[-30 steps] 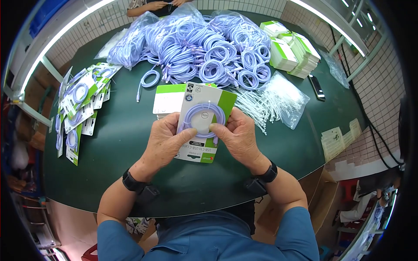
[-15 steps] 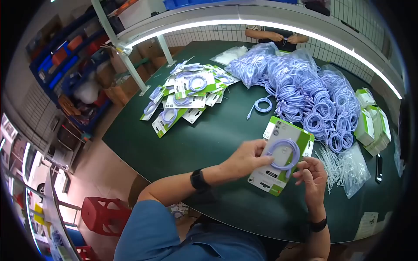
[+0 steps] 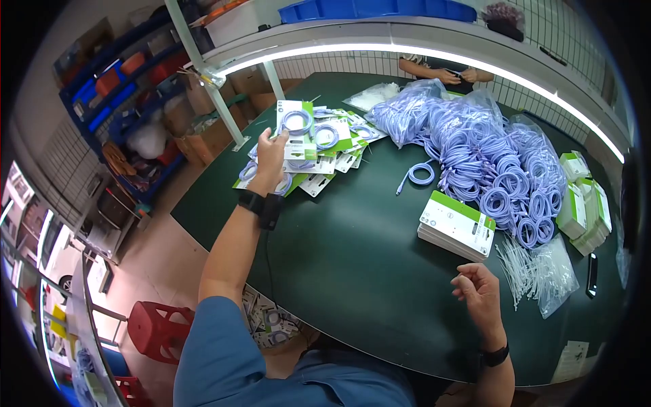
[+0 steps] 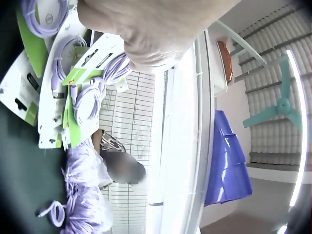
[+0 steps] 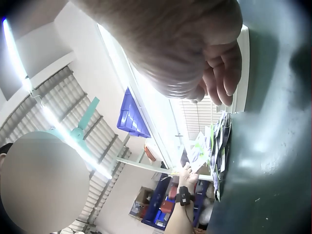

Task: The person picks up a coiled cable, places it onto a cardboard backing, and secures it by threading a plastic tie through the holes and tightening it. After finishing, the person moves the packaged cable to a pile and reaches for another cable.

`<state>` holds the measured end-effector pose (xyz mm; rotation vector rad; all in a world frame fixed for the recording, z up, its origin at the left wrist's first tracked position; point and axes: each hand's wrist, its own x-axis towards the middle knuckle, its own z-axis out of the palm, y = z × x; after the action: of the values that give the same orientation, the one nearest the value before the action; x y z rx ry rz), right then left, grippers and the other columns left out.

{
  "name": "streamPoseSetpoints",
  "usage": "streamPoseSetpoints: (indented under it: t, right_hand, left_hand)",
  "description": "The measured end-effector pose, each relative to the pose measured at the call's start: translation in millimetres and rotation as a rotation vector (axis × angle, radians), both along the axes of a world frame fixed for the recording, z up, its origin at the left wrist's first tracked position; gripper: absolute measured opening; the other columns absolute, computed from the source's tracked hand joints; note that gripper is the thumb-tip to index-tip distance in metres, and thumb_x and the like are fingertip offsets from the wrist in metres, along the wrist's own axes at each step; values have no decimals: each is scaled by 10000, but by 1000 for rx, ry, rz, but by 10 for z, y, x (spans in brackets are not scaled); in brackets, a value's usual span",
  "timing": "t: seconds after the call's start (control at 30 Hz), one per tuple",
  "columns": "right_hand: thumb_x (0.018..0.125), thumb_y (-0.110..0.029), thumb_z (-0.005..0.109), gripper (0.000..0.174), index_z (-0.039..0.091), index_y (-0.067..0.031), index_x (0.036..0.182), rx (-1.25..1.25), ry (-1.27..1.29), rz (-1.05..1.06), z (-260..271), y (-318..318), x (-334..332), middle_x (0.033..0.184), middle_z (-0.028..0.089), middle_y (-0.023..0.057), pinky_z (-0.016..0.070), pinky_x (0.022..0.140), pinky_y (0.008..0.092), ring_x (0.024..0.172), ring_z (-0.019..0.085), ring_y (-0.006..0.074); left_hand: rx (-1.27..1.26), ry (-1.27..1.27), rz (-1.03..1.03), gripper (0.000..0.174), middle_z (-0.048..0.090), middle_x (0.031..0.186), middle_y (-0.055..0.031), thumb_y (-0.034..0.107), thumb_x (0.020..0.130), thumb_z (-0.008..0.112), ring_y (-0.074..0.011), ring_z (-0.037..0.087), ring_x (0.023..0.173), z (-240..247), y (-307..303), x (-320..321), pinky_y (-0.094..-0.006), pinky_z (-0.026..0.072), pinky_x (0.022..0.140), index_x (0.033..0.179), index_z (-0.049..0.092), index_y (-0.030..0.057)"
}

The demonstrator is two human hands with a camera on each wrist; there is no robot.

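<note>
My left hand point(image 3: 270, 161) pinches a white-and-green card with a lilac USB-C cable point(image 3: 296, 123) coiled on it, by the edge nearest me. That card stands over a heap of similar carded cables point(image 3: 327, 137) at the table's left; the heap also shows in the left wrist view below the hand point(image 4: 161, 31). My right hand point(image 3: 481, 296) is by the table's front right, fingers loosely curled with nothing in them. Just beyond it lies a stack of blank cards point(image 3: 456, 224). In the right wrist view the right hand's fingers point(image 5: 222, 78) hang beside the stack's pale edge.
A big pile of lilac cables point(image 3: 485, 159), partly bagged, fills the table's back right. One loose coiled cable point(image 3: 421, 173) lies apart. White zip ties point(image 3: 536, 275), boxed cards point(image 3: 584, 207) and a phone point(image 3: 592, 275) sit at the right. Another person's hands point(image 3: 461, 74) are across the table.
The head view has swung left. My left hand has carried the carded cable from in front of me to the heap at the left. My right hand has let go of the card.
</note>
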<state>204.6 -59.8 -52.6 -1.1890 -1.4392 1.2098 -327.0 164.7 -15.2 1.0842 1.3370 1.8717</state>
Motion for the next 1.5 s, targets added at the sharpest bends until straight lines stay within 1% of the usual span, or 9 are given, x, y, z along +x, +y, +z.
streamPoseSetpoints:
  t: [0.03,0.2,0.33,0.43,0.6,0.7,0.8,1.17,1.5]
  right_hand:
    - [1044,-68,630,146,662,-3,1170,7,-47,19,-15,-5,-3,928,747,66,538,641,220,726,686,86]
    - [1018,-30,647,99,682,13,1100,48,-165,76,-44,6,-33,871,749,63,545,636,222,712,690,88]
    - [994,-3,671,68,694,36,1045,57,-192,73,-38,31,-55,842,751,77,578,660,242,716,707,106]
    - [986,8,674,54,698,39,1023,68,-210,77,-76,26,-39,836,751,79,580,658,245,711,709,110]
    - [983,14,664,42,701,27,997,107,-240,101,-108,51,-89,835,752,70,555,624,232,686,698,105]
    - [967,21,677,34,707,33,978,124,-273,97,-108,57,-87,820,746,78,565,626,242,678,708,121]
    - [943,33,700,24,713,45,959,154,-314,110,-125,69,-112,795,734,91,583,633,262,671,726,146]
    - [931,48,701,28,714,35,953,191,-399,120,-69,56,-90,799,728,96,572,622,257,675,720,145]
    - [918,48,726,43,719,34,957,260,-448,161,-98,73,-78,804,719,98,554,622,262,673,710,151]
  left_hand:
    - [-86,241,243,673,672,1288,-215,168,986,745,-238,707,1123,-125,93,-168,-344,589,946,1511,428,-108]
    - [-177,259,4,665,635,1349,-218,219,970,754,-296,679,1174,-424,91,-432,-376,547,998,1485,491,-108]
    - [-302,767,219,747,591,1397,-271,334,902,810,-386,636,1228,-397,242,-484,-460,530,1037,1476,524,-48]
    - [-352,1156,472,779,502,1466,-273,438,868,822,-432,472,1402,-350,232,-313,-530,433,1134,1464,571,5]
    - [-312,1320,493,756,415,1546,-272,496,888,797,-438,342,1495,-157,136,160,-536,332,1211,1463,598,48]
    - [-225,1382,336,845,334,1605,-262,560,858,799,-463,273,1532,-77,163,511,-654,281,1209,1522,547,103]
    - [-464,1513,148,958,305,1633,-273,617,836,785,-478,231,1563,-77,125,767,-750,226,1187,1609,440,170]
    - [-949,1149,343,1018,281,1676,-319,613,924,665,-511,196,1584,-112,488,382,-791,196,1174,1669,253,54]
    - [-953,1014,360,996,317,1655,-333,554,906,689,-499,224,1572,-418,151,-430,-794,181,1178,1665,279,57]
